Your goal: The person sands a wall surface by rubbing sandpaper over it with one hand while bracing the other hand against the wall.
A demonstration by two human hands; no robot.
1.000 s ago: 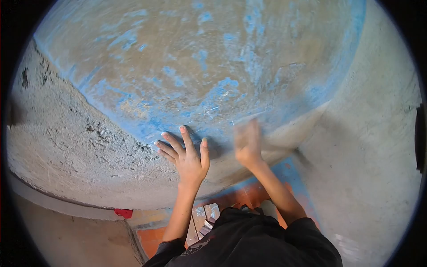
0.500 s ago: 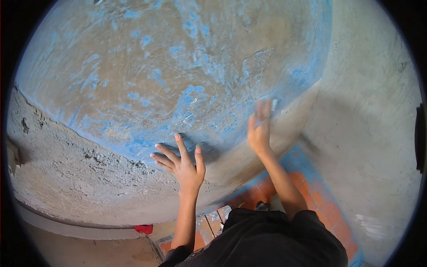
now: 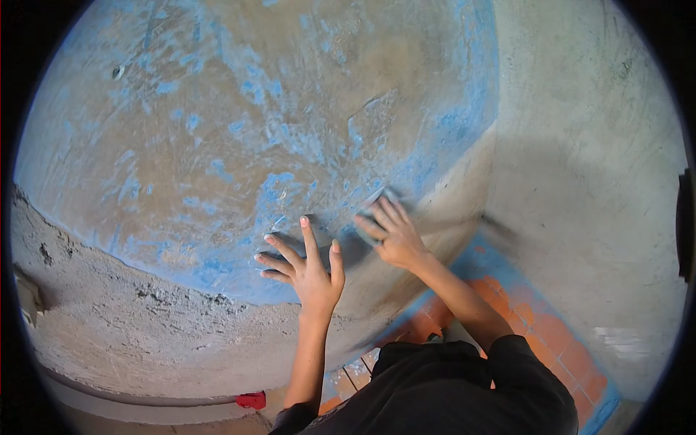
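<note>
A curved, raised basin-like surface of grey-brown plaster with worn blue paint fills the middle. My left hand rests near its lower edge with fingers spread, holding nothing. To the right of it, my right hand presses a thin, flat grey-blue sheet against the surface close to the rounded rim. Only the sheet's edges show past the fingers, so its exact kind is unclear. Fine whitish scratches mark the paint between the hands.
Rough, pitted concrete forms the left rim. A plain grey wall rises on the right. Below are orange floor tiles with a blue border. A small red item lies on a ledge at lower left.
My right hand has slid left and down along the surface with the flat sheet, closer to my left hand. The left hand stays spread on the surface. The camera view has shifted slightly.
</note>
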